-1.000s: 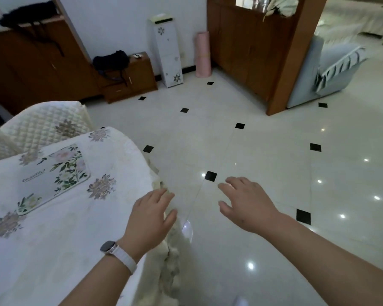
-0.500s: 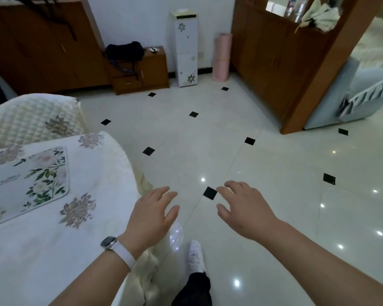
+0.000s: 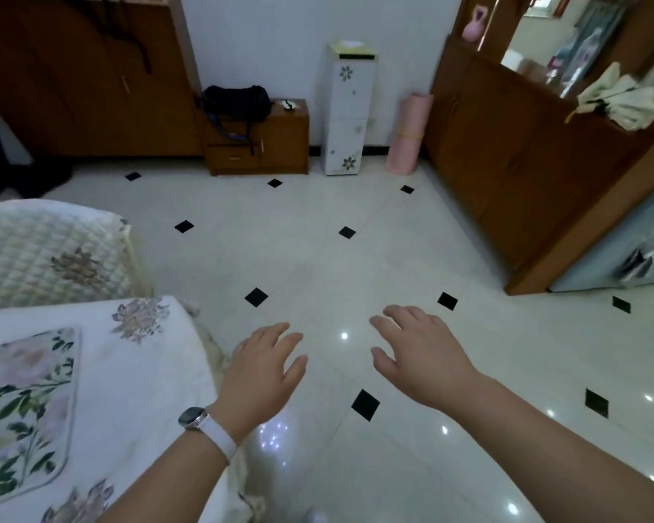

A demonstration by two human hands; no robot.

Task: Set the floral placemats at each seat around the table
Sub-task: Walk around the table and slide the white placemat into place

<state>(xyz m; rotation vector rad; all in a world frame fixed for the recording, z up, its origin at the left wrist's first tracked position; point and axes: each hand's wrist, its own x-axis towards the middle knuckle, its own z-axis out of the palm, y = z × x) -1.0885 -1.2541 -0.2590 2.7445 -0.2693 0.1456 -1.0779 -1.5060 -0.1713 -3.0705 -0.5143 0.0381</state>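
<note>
- Head view: a floral placemat (image 3: 19, 409) is laid flat on the cloth-covered table (image 3: 140, 375), short of its right edge and cut off at the picture's left border.
- The left hand (image 3: 259, 375), with a watch (image 3: 191, 417) worn at the wrist, is held just beside the table's right edge; its grip is apart, fingers spread, nothing held.
- The right hand (image 3: 420, 356) is held over the floor (image 3: 318, 258), its grip likewise apart and empty.

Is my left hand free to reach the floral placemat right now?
Probably yes: the left hand is open and empty, and only bare tablecloth lies between it and the floral placemat.
</note>
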